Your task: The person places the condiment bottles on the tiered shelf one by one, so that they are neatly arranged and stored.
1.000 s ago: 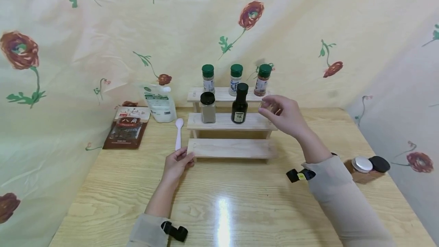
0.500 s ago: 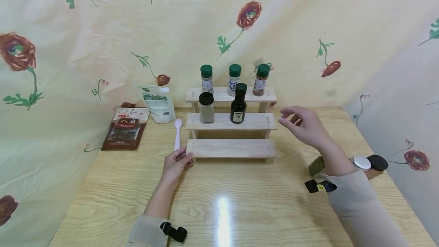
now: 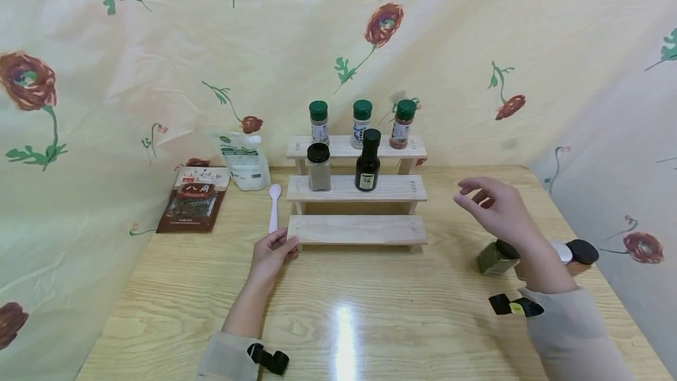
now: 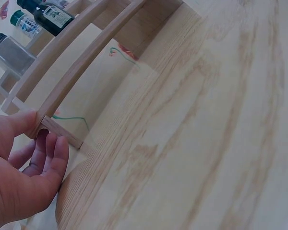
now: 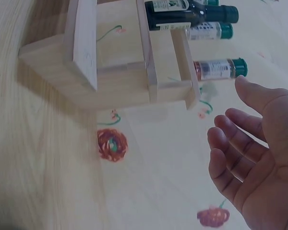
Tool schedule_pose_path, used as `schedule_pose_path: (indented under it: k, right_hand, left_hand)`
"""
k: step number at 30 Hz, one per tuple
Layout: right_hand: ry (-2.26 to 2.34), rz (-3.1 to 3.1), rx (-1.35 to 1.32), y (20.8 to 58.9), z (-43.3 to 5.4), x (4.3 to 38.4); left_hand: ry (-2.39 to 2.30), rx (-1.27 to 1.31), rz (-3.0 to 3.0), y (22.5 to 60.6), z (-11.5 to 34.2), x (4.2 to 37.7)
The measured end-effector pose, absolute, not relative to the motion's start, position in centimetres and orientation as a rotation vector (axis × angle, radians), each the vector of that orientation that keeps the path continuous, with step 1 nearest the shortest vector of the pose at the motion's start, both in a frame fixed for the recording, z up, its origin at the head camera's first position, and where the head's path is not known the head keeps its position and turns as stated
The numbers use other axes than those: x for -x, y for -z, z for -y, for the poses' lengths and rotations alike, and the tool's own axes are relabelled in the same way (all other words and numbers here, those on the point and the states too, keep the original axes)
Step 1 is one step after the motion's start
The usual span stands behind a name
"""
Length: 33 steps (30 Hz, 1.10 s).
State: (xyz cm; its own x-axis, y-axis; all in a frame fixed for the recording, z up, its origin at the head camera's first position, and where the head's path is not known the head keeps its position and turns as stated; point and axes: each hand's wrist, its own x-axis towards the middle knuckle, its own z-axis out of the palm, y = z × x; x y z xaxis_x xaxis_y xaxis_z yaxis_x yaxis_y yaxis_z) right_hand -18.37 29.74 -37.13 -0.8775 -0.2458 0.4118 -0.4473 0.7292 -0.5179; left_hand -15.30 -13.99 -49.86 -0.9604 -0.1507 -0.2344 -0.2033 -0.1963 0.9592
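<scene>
A three-tier wooden spice rack stands on the table. My left hand pinches the left end of its lowest step, thumb on top and fingers curled beneath in the left wrist view. My right hand hovers to the right of the rack, holding nothing, its fingers loosely bent. On the middle step are a black-capped jar and a dark sauce bottle. Three green-capped spice jars, among them a reddish one, line the top step. Below my right hand sits a green-filled jar with a black cap.
Beside my right forearm stand more jars, one with a black lid, partly hidden. Left of the rack lie a white spoon and a brown spice packet; a white pouch leans on the flowered backdrop.
My right hand has moved right and toward me, away from the dark bottle, uncovering the green-filled jar. My left hand stays on the rack.
</scene>
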Motion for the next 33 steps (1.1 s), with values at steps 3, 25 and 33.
schedule_pose_path:
  k: [3,25,33]
  right_hand:
    - [-0.905,2.634,-0.524,37.4,-30.7,17.7]
    - [-0.944,2.743,-0.367,37.7,-36.4,13.9]
    - [-0.922,2.797,-0.367,38.1,-37.8,13.2]
  left_hand:
    - [-2.355,0.438,-1.975,49.8,14.0,15.3]
    - [-2.354,0.437,-1.971,49.9,14.0,15.2]
    - [-2.365,0.449,-1.961,49.9,13.9,15.3]
